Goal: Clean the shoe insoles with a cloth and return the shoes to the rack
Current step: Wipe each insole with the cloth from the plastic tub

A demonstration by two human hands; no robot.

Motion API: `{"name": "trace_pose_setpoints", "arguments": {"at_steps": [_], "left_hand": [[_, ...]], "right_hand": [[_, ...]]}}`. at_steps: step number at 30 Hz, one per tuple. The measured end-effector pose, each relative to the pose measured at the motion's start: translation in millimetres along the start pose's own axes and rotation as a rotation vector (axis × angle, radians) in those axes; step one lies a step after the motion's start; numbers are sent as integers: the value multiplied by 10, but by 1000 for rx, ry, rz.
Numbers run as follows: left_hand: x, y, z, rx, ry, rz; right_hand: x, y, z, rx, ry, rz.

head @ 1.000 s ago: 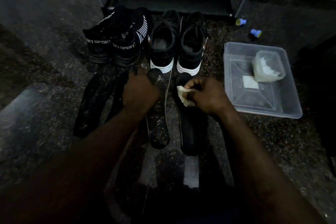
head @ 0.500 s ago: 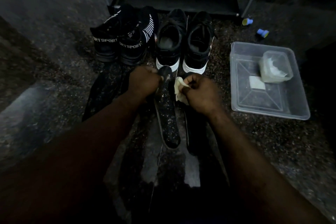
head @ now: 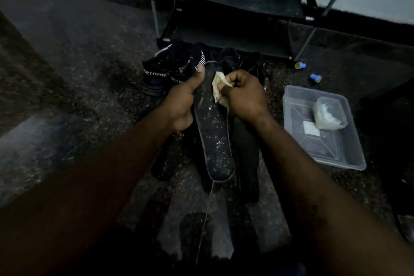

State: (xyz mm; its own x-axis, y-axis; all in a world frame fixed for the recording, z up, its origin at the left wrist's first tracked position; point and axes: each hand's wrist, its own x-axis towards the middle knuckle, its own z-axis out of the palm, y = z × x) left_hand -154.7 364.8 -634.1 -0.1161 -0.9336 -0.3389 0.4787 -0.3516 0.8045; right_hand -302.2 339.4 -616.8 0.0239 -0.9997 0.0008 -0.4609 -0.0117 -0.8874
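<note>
My left hand (head: 182, 103) grips a black, white-speckled insole (head: 214, 139) by its upper left edge, thumb along the rim, and holds it raised off the floor. My right hand (head: 243, 94) pinches a pale cloth (head: 218, 87) against the insole's upper part. A loose thread hangs from the insole's lower end. More black insoles (head: 246, 154) lie on the floor beneath. A black pair of shoes lettered SPORT (head: 170, 69) and a second black pair (head: 253, 63), partly hidden by my hands, stand in front of the black shoe rack (head: 226, 6).
A clear plastic tub (head: 331, 148) on the right of the speckled floor holds a small lidded container (head: 330, 115) and a white square. Two small blue caps (head: 315, 78) lie near the rack's right leg. A dark object sits at the far right edge.
My left hand has lifted the speckled insole off the floor and tilted it up. My right hand brought the cloth onto its upper part. The view has tilted up, showing more of the rack.
</note>
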Motion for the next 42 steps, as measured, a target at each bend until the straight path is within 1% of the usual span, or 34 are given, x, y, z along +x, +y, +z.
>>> {"name": "trace_pose_setpoints", "arguments": {"at_steps": [2, 4, 9, 13, 16, 18, 20, 22, 26, 29, 31, 35, 37, 42], "left_hand": [[-39, 75, -41, -90, -130, -21], [-17, 110, -81, -193, -196, -17], [113, 143, -149, -361, -206, -12], [169, 190, -185, -428, -238, -7], [163, 205, -182, -427, -267, -37], [147, 204, -161, -418, -284, -52], [117, 225, -121, -425, -281, -54], [105, 236, -84, -427, -260, -46], [115, 263, -90, -439, -185, -29], [130, 254, -109, -417, -153, -12], [115, 219, -61, -392, -154, -24], [97, 81, 19, -383, -181, -80], [92, -21, 32, -374, -191, -108], [211, -367, 69, -409, -154, -159]], "right_hand": [[49, -173, 94, -46, -9, -48], [105, -281, 174, -117, -3, -69], [237, -426, 283, -303, 31, -131], [289, -516, 270, -452, 147, -312], [333, -618, 259, -334, 255, -349], [357, -700, 246, -282, 315, -408], [382, -755, 255, -379, 304, -475], [394, -766, 293, -489, 258, -511], [305, -695, 371, -467, 145, -557], [267, -606, 385, -435, 98, -580], [295, -537, 364, -427, 112, -551], [354, -363, 274, -386, 222, -454], [286, -225, 249, -363, 220, -430], [-9, 209, 176, -347, 202, -527]]}}
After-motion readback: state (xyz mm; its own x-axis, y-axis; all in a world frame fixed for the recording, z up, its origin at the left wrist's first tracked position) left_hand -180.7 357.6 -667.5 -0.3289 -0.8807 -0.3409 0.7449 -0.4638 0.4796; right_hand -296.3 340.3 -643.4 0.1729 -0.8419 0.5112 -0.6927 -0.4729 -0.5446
